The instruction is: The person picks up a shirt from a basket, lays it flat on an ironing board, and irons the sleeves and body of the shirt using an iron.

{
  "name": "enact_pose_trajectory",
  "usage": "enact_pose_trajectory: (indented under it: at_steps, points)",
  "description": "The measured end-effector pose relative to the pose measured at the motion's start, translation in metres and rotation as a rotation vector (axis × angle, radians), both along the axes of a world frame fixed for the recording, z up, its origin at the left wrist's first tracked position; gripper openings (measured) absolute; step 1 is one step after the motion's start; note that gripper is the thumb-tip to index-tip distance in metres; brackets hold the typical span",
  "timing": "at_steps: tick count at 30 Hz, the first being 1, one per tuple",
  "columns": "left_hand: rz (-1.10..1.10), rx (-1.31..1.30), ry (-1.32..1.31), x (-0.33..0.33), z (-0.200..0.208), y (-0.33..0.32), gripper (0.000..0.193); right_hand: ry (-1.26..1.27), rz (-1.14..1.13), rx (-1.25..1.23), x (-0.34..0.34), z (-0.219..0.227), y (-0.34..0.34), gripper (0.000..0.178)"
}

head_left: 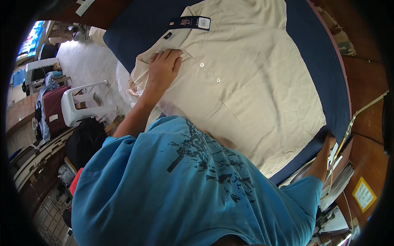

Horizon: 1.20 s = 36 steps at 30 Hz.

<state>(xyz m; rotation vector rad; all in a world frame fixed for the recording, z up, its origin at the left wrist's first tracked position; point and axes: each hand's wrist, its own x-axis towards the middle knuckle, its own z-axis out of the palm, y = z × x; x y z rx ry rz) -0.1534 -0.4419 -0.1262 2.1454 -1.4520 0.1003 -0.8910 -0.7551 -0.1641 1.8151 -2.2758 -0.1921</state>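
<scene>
A beige polo shirt [262,82] is spread over a dark navy-covered table [127,39], with two pale buttons on its placket. Near its collar lies a dark hang tag [190,23] bearing a white label. My left hand [165,67] rests on the shirt just below the collar, fingers laid along the fabric and holding nothing visible. Beyond the shirt's lower right corner, my right hand [330,142] reaches past the table's edge beside white strips [333,155]. Its fingers are mostly hidden, so I cannot make out whether it grips anything.
A white plastic stool [88,102] stands on the floor at left, near a maroon case [56,107] and a black bag [86,141]. Clear plastic [123,82] hangs by the table's left edge. At right, a pale cord [356,115] runs along a brown wooden panel [365,94].
</scene>
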Motion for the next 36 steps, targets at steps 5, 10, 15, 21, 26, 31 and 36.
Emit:
enact_pose_trajectory:
  at_steps: [5, 10, 15, 21, 26, 31, 36]
  points:
    - [0.081, 0.014, 0.116, 0.015, 0.0, -0.019, 0.02, 0.245, 0.144, -0.054, -0.029, -0.009, -0.002, 0.031]
    - [0.118, 0.028, 0.005, 0.008, 0.0, -0.05, 0.018, -0.204, 0.088, -0.452, 0.017, 0.003, 0.022, 0.027]
    - [0.107, 0.026, -0.004, 0.016, -0.018, -0.055, 0.013, -1.225, -0.129, -0.6, 0.107, 0.049, 0.041, 0.027]
    - [0.076, -0.133, 0.101, 0.025, -0.021, -0.052, 0.009, -2.403, -0.144, 0.236, 0.273, 0.084, 0.089, 0.044]
    - [0.081, -0.136, 0.263, 0.027, -0.007, -0.048, 0.012, -1.959, 0.025, 0.481, 0.483, 0.096, 0.15, 0.023]
    - [0.012, -0.146, 0.341, 0.035, 0.008, -0.048, 0.014, -0.981, 0.799, 0.606, 0.583, 0.105, 0.172, 0.034]
    - [-0.059, -0.113, 0.399, 0.043, 0.011, -0.049, 0.018, -0.702, 1.01, 0.55, 0.629, 0.094, 0.173, 0.035]
